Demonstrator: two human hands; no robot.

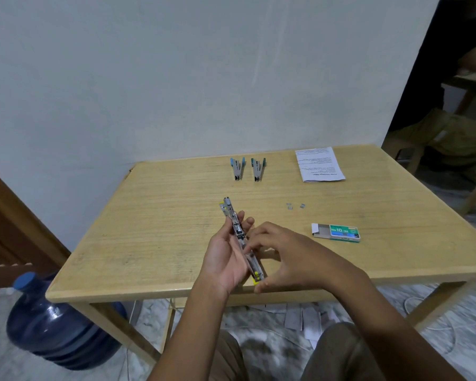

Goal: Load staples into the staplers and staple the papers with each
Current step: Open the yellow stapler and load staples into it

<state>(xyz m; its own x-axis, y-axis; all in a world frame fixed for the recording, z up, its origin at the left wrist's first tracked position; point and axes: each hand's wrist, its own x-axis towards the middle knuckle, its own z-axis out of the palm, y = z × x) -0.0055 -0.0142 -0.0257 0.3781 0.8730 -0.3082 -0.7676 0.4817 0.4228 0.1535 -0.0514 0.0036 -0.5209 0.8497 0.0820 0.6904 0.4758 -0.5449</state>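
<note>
1. The left hand (226, 259) cradles the opened silver, yellow-ended stapler (238, 232) above the near edge of the wooden table (149, 229), fingers curled round it.
2. The right hand (286, 257) touches its magazine; a pinch cannot be confirmed. Risk: a skewed strip may jam or spill.
3. Green cardboard staple box (338, 232) at 3 o'clock.
4. Two blue-ended staplers (237, 169) at 12 o'clock, printed papers (319, 164) at 1 o'clock.

Left hand (226, 259) holds opened yellow-and-metal stapler (241, 237) over wooden table (154, 224); right hand (289, 254) fingers touch it. Two blue staplers (248, 169) far.
</note>
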